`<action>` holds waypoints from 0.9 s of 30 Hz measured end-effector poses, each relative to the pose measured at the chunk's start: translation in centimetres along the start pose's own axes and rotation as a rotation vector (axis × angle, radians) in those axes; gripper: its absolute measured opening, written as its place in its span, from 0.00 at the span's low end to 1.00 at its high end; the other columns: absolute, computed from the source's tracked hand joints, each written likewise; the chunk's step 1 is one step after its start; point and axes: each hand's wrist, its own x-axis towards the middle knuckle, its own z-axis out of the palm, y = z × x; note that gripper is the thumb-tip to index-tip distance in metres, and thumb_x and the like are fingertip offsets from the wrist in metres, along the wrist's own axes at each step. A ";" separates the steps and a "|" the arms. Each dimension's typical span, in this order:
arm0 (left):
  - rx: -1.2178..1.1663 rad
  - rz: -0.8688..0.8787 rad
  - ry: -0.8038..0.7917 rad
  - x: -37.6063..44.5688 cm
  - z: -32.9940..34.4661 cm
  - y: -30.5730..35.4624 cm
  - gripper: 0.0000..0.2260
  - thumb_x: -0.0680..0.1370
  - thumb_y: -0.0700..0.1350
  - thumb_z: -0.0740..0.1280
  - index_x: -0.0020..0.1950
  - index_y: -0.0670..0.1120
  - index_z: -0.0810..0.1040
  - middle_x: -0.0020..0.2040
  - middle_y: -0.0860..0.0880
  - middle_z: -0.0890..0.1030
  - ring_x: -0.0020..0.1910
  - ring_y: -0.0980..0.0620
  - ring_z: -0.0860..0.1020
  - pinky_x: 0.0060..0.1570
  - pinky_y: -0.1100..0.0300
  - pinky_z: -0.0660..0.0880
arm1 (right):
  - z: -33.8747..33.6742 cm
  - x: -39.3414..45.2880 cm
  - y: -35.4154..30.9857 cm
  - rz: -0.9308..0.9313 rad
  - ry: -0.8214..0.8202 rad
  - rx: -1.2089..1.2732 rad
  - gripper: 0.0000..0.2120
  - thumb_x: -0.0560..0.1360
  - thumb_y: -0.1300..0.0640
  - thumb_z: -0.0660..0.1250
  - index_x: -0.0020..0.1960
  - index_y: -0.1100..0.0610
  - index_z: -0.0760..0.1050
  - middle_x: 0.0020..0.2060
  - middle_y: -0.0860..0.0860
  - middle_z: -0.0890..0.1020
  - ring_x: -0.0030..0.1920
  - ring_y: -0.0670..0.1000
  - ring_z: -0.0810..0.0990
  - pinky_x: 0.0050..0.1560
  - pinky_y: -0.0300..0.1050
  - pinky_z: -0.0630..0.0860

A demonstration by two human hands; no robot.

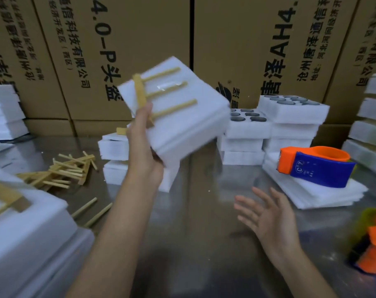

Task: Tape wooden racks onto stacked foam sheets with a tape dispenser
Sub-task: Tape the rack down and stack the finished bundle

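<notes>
My left hand [145, 143] grips a stack of white foam sheets [187, 123] and holds it tilted in the air above the table. A wooden rack [159, 93] with three prongs lies on its top face, with clear tape across the middle prong. My thumb presses on the rack's crossbar. My right hand [266, 216] hovers open over the metal table, fingers spread, holding nothing. An orange and blue tape dispenser [313, 166] rests on flat foam sheets at the right.
Loose wooden racks and sticks [68, 171] lie at the left. Foam stacks [268, 130] stand behind, some with round holes. Another foam stack with a rack [28, 229] sits near left. A second orange dispenser [374, 239] lies at the right edge. Cardboard boxes [139, 39] form the back wall.
</notes>
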 end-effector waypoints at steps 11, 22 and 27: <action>0.531 0.002 0.636 9.3 -0.4 0.3 0.51 0.64 0.64 0.75 0.78 0.52 0.50 0.75 0.45 0.61 0.68 0.42 0.66 0.63 0.46 0.73 | -2.1 1.4 -0.8 -0.007 0.121 -0.210 0.17 0.81 0.50 0.55 0.53 0.61 0.78 0.39 0.59 0.83 0.35 0.56 0.80 0.37 0.48 0.74; 0.836 -0.110 0.271 8.3 -2.3 0.8 0.56 0.72 0.57 0.74 0.78 0.51 0.31 0.79 0.50 0.58 0.65 0.47 0.70 0.68 0.49 0.70 | 0.2 -0.7 -0.2 -0.255 0.148 -0.600 0.09 0.78 0.66 0.62 0.44 0.65 0.79 0.32 0.58 0.81 0.28 0.48 0.75 0.27 0.34 0.69; 0.734 -0.033 0.333 7.5 -3.0 0.5 0.50 0.72 0.52 0.75 0.81 0.52 0.42 0.76 0.48 0.63 0.55 0.48 0.73 0.65 0.50 0.71 | 0.5 -1.4 -0.5 -0.334 0.050 -0.721 0.10 0.77 0.66 0.64 0.40 0.59 0.80 0.30 0.53 0.82 0.29 0.44 0.77 0.34 0.35 0.73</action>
